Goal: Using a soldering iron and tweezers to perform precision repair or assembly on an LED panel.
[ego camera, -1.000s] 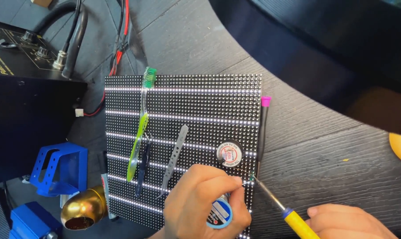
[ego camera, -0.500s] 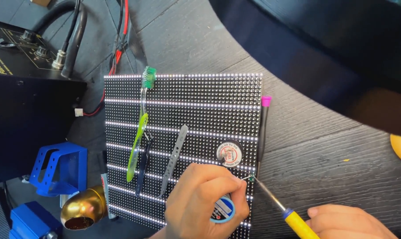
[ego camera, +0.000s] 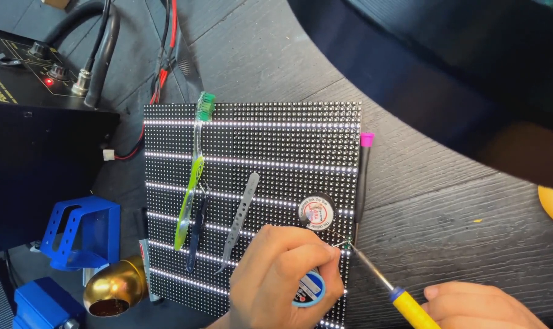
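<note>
The left hand (ego camera: 282,277) is curled closed, pinching a small round blue-and-white wick spool (ego camera: 308,288) between thumb and fingers, with a thin strand drawn out from the fingertips to the lower right edge of the black square LED matrix panel (ego camera: 270,140). The right hand (ego camera: 481,306), only partly in view at the bottom edge, is wrapped around the yellow-and-blue handle of a soldering iron (ego camera: 404,301); its slim metal tip meets the strand at that same edge point, close to the left fingertips. The panel lies flat on a dark wood-grain tabletop (ego camera: 447,219) and shows several lit white rows. Resting on the panel, just above the left hand, is a small round white-and-red tin (ego camera: 316,211). To the left of it lie a pair of perforated silver metal tweezers (ego camera: 240,222), a dark slim tool (ego camera: 195,234) and a translucent green toothbrush with green bristles (ego camera: 194,176), all roughly lengthwise. A black pen with a pink cap (ego camera: 362,176) lies along the panel's right edge. Left of the panel stand a blue metal bracket (ego camera: 81,231), a brass-coloured rounded holder (ego camera: 115,293) and a black equipment box with knobs, a red light and cables (ego camera: 39,122).
</note>
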